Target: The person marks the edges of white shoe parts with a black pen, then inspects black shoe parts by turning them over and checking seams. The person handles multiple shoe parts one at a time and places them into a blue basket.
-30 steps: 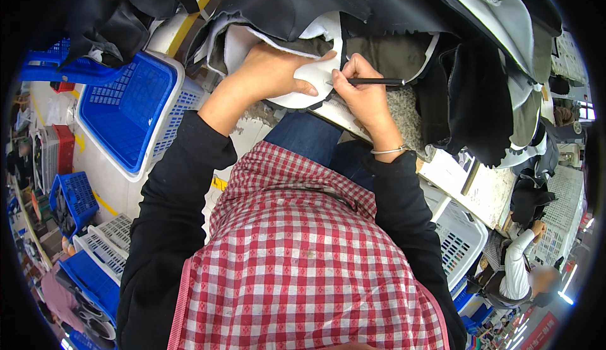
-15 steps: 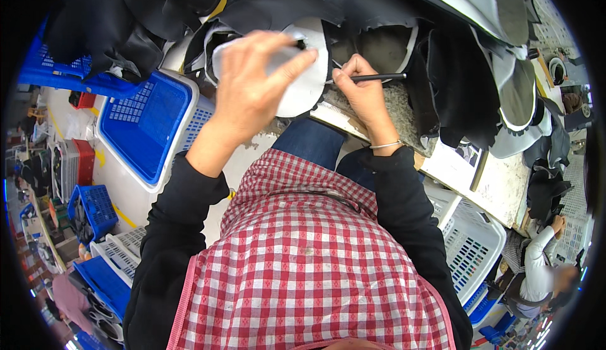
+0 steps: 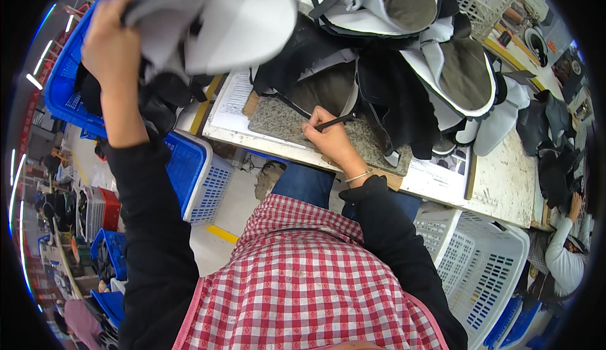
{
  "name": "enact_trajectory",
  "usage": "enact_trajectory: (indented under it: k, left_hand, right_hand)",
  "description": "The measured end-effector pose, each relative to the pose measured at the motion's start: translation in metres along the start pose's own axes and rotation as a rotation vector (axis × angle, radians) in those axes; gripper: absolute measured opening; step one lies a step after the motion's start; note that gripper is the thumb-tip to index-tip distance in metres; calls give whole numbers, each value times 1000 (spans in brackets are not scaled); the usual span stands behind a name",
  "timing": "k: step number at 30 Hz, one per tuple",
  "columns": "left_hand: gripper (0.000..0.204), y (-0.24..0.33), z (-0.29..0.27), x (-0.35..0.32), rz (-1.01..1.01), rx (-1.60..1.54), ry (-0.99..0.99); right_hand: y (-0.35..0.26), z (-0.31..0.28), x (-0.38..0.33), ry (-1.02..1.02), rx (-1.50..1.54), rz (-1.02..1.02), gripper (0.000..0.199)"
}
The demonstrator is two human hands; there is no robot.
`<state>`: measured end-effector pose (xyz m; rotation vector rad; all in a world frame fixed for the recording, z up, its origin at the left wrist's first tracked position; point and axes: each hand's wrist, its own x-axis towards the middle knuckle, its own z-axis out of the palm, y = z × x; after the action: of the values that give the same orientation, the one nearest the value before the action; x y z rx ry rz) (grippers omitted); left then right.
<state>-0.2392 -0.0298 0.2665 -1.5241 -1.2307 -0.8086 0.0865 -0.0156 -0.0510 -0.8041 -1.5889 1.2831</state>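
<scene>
At the upper left, my left hand [image 3: 113,47] is closed on the edge of a black shoe upper with white lining [image 3: 249,24], blurred by motion. It is raised over a blue crate [image 3: 60,88] that holds more dark pieces. My right hand [image 3: 333,140] pinches a slim black pen [image 3: 338,122] just above a speckled stone slab [image 3: 278,121] on the workbench. Beyond the pen, another upper with a grey-brown inside [image 3: 322,91] rests on the slab's far side. A heap of black and white uppers [image 3: 398,91] spreads to the right of it.
The white workbench [image 3: 505,179] runs off to the right, with printed sheets [image 3: 230,107] beside the slab. Below it stand a white basket [image 3: 483,261] on the right and a blue-lined crate [image 3: 186,167] on the left. Another person [image 3: 565,258] sits at the far right.
My left hand has swung up and to the left, carrying the upper away from the bench. My right hand keeps the pen and is now lower, over the slab. The whole view has shifted.
</scene>
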Motion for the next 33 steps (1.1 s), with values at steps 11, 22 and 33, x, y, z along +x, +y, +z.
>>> enact_trajectory:
  k: [11,22,33]
  left_hand:
    - [48,259,173,22,114,-194,-282]
    - [71,-70,154,-94,-478,215,50]
    - [39,-144,78,-216,-1325,-952,217]
  right_hand:
    - [-5,3,0,-7,-16,-34,30]
    - [-7,4,-2,-51,7,84,28]
    - [-3,3,0,-19,-22,6,29]
